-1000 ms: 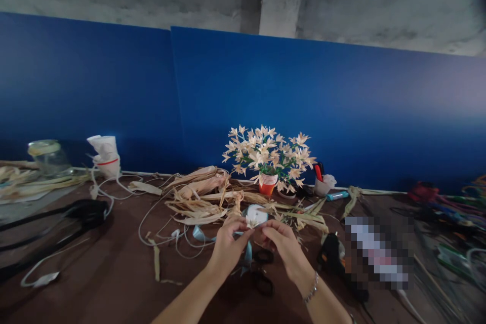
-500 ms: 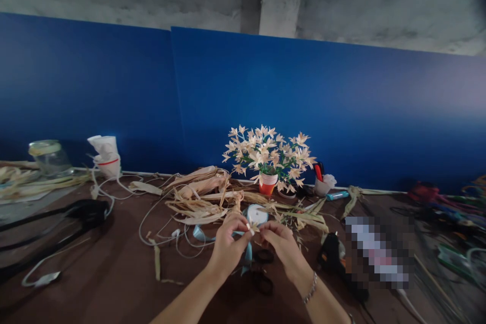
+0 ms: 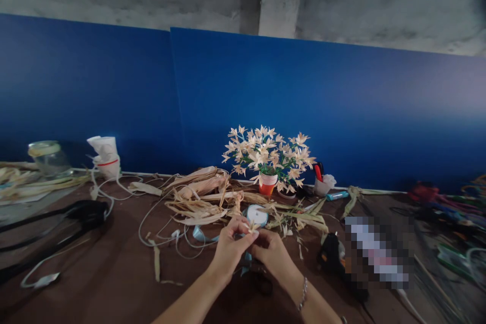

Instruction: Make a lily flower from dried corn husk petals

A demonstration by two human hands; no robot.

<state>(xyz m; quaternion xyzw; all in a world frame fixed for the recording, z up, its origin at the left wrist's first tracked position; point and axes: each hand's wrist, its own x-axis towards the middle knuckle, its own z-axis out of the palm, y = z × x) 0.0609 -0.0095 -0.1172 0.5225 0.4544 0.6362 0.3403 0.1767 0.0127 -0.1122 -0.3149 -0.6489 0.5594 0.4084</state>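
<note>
blue panel wall (image 3: 266, 86) | brown table (image 3: 94, 258), dried husk strips (image 3: 197, 197) | left hand (image 3: 230, 252): fingertips pinch small husk flower (image 3: 252, 227), above table, near ribbon spool (image 3: 257, 215) | right hand (image 3: 271, 255): curled just below, grip unclear

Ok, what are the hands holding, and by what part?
The left hand pinches a small dried-husk flower at its base; the right hand sits just beside it, its hold unclear.

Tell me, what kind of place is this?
It looks like a craft workshop: dried husk strips lie heaped around, pale handmade flowers stand in an orange cup, and a glue gun sits nearby.
</note>
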